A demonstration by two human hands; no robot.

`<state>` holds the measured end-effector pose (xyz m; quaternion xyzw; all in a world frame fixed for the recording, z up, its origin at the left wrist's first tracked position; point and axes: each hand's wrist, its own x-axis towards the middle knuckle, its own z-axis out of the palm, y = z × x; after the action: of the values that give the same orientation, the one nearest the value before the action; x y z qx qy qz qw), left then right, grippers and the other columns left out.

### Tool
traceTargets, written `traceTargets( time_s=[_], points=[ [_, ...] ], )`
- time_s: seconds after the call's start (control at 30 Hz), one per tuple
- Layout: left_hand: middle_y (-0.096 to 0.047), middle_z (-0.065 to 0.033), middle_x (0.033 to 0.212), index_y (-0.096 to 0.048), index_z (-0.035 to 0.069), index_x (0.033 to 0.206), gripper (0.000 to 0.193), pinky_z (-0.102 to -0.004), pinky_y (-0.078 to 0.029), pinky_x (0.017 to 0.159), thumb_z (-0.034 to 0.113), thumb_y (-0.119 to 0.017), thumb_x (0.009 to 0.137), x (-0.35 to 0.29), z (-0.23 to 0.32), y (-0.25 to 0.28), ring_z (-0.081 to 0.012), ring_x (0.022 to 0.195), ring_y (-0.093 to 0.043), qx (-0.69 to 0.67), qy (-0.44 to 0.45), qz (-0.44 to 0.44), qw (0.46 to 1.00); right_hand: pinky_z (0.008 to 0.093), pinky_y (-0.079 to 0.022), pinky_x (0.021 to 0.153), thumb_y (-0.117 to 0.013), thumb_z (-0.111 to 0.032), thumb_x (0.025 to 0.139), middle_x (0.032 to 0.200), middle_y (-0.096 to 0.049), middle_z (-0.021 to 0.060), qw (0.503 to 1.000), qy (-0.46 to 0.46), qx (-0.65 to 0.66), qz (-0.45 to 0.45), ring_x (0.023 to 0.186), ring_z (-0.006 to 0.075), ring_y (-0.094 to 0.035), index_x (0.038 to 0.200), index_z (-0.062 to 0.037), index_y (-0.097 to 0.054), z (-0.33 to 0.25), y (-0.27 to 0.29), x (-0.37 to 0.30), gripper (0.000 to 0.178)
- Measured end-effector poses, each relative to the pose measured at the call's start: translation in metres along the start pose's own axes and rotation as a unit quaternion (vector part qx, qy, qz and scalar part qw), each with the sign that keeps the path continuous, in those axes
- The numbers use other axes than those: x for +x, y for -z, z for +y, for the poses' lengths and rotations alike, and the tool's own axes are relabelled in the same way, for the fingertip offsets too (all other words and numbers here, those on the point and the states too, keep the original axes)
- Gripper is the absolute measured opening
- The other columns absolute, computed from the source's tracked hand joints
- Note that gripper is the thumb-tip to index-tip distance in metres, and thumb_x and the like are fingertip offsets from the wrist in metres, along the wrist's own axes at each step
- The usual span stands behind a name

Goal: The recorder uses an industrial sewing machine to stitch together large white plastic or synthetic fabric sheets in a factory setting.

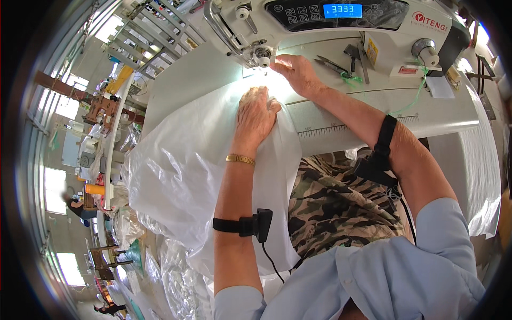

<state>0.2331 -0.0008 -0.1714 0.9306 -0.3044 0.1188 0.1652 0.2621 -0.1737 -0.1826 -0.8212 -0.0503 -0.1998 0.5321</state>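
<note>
One sewing machine (341, 21), white, at the far edge of the counter (453, 114); its lit panel and upper body are cut off by the top of the view. One sheet of thin white fabric (181, 165) runs from under the needle area across the counter's near left part and spills over the near edge in loose folds; its lower end is lost among crumpled clear plastic (176, 266) below, hard to separate out. Two hands at work. Left hand (256, 114) lies palm down on the fabric just short of the needle, fingers curled, pressing a bunched fold; grip loose, nothing pinched that can be seen. Right hand (298, 72) sits at the presser foot (263, 58), fingers flat and together on the fabric edge, touching it; whether any fold is nipped under the fingertips cannot be told, glare from the machine lamp washes that spot out. One gold bracelet (240, 159) on the left wrist. Two black strap-on devices, one per forearm (245, 224) (381, 154), each with a cable. One pair of scissors (332, 65) lies on the counter at the machine's base, right of the right hand, beside loose green thread (352, 81). One printed ruler strip (341, 128) along the counter's near edge.
</note>
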Motion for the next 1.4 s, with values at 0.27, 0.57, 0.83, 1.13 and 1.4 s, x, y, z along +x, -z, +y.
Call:
traceTargets(
  time_s=[0.27,0.57,0.83,1.13,1.4],
  points=[
    [-0.06,-0.0213,0.108,-0.057,-0.004,0.109,0.034,-0.0441,-0.042,0.098,0.019,-0.057,0.084,-0.005,0.0,0.003,-0.0354,0.105,-0.055,0.004,-0.001,0.003,1.0,0.035,-0.052,0.083,-0.066,-0.036,0.091,0.094,-0.07,0.0238,0.996,-0.039,0.072,-0.021,0.085,0.0227,-0.067,0.122,0.0041,-0.062,0.005,-0.005,0.004,0.051],
    [-0.057,-0.0214,0.113,-0.054,-0.002,0.117,0.035,-0.0458,-0.042,0.098,0.017,-0.052,0.086,-0.021,0.0,0.002,-0.0371,0.108,-0.054,0.007,-0.02,0.016,1.0,0.0346,-0.05,0.089,-0.063,-0.045,0.092,0.106,-0.069,0.0237,0.997,-0.026,0.042,-0.057,0.101,0.0237,-0.065,0.126,0.0094,-0.056,0.004,0.004,0.002,0.064],
    [-0.059,-0.0206,0.101,-0.055,-0.002,0.103,0.028,-0.0457,-0.043,0.093,0.014,-0.054,0.081,-0.004,-0.008,0.0,-0.036,0.099,-0.055,-0.008,-0.031,0.032,0.999,0.0414,-0.051,0.083,-0.064,-0.043,0.091,0.092,-0.069,0.0256,1.0,-0.006,0.005,-0.017,0.089,0.0349,-0.068,0.127,0.0009,-0.059,0.003,-0.004,0.001,0.057],
    [-0.059,-0.0215,0.114,-0.054,-0.001,0.117,0.037,-0.0445,-0.041,0.099,0.02,-0.052,0.086,0.0,-0.007,0.003,-0.0375,0.11,-0.054,-0.001,-0.006,-0.012,1.0,0.042,-0.049,0.088,-0.064,-0.045,0.09,0.103,-0.067,0.0257,0.993,0.063,-0.097,0.0,0.098,0.0368,-0.065,0.128,0.0016,-0.057,0.014,-0.006,0.003,0.061],
    [-0.046,-0.0113,0.145,-0.047,0.008,0.137,0.055,-0.0435,-0.027,0.115,0.044,-0.05,0.095,-0.052,-0.045,0.033,-0.0301,0.135,-0.041,-0.084,0.129,-0.063,0.986,0.0349,-0.051,0.07,-0.064,-0.009,0.09,0.088,-0.065,0.0159,0.987,0.153,-0.012,-0.038,0.082,0.0282,-0.065,0.103,0.0014,-0.063,-0.027,0.039,-0.119,0.016]
  ],
)
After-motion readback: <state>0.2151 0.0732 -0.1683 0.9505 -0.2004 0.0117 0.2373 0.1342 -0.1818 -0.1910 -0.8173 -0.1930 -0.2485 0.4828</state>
